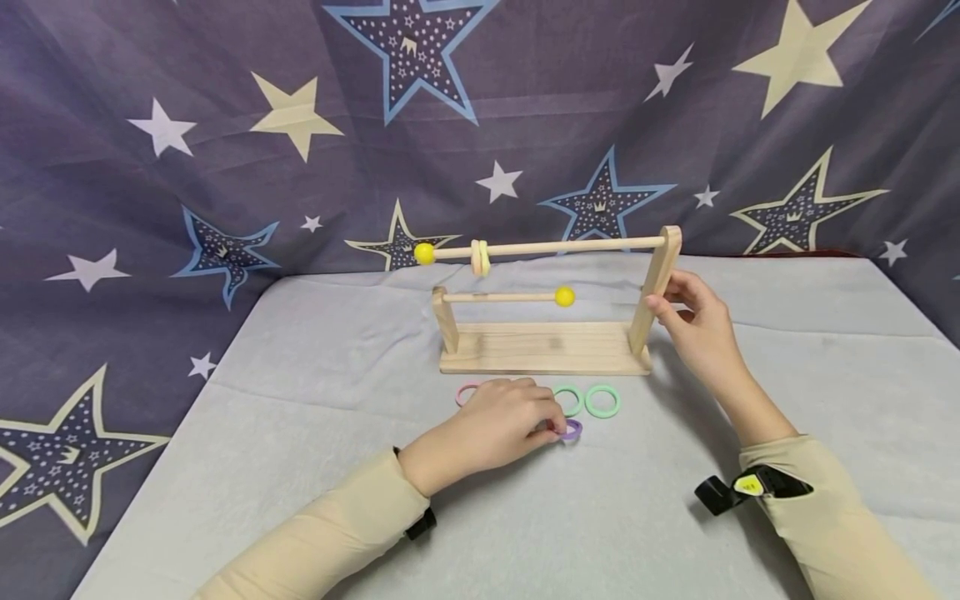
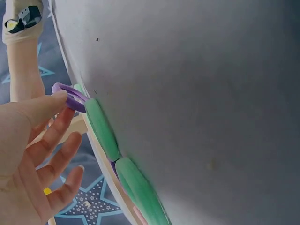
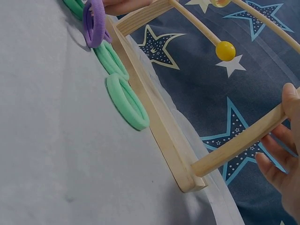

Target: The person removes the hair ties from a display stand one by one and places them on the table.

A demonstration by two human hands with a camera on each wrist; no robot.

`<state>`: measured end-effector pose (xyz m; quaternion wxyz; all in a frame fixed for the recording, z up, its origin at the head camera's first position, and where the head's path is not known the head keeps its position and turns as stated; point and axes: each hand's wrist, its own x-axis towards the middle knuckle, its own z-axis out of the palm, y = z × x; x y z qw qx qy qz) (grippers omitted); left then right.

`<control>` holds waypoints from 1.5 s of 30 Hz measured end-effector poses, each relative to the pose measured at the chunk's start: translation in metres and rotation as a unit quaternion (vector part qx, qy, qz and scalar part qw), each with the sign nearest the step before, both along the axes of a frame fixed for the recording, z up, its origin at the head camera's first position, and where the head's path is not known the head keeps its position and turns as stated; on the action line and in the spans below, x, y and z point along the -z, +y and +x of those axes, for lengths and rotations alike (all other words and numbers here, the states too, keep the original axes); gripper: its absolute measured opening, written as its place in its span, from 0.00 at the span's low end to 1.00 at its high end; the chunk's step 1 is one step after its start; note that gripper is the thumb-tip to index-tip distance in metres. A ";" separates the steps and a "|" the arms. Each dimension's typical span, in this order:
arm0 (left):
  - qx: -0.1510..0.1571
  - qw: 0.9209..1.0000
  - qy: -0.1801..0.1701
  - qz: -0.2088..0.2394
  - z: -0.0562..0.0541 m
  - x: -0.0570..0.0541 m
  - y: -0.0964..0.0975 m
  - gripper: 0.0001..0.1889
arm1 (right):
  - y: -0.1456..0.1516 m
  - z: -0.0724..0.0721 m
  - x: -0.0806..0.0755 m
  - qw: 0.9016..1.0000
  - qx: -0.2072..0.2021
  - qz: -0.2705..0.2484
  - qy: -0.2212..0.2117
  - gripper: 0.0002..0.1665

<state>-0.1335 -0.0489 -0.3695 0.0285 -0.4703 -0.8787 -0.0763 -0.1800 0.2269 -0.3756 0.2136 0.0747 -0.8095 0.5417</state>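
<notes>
My left hand pinches a purple hair tie between thumb and finger, held up off the table in the right wrist view. Its other fingers are spread apart in the left wrist view. My right hand grips the tall post of a wooden stand. Two light-coloured hair ties hang on the upper rod, near its yellow end ball. The lower rod carries none. Green hair ties lie before the base; a pink one is partly behind my left hand.
A pale cloth covers the table. Behind it hangs a dark curtain printed with stars. The lower rod ends in another yellow ball, and a short post bears it at the left.
</notes>
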 end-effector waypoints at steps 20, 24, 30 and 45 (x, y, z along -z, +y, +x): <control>-0.011 0.999 -0.041 0.008 -0.004 0.001 -0.006 0.04 | 0.001 -0.001 0.003 1.000 -0.004 0.003 -0.001 0.22; -0.010 0.998 -0.055 0.018 -0.006 -0.001 -0.009 0.04 | 0.001 -0.001 0.002 1.000 -0.004 0.000 0.001 0.21; -0.050 0.997 -0.042 0.046 -0.009 -0.007 -0.018 0.06 | 0.000 0.000 0.001 1.000 -0.006 0.002 0.003 0.21; -0.169 0.960 -0.008 0.225 -0.018 -0.020 -0.042 0.05 | 0.002 -0.002 0.002 1.000 -0.007 0.002 0.001 0.21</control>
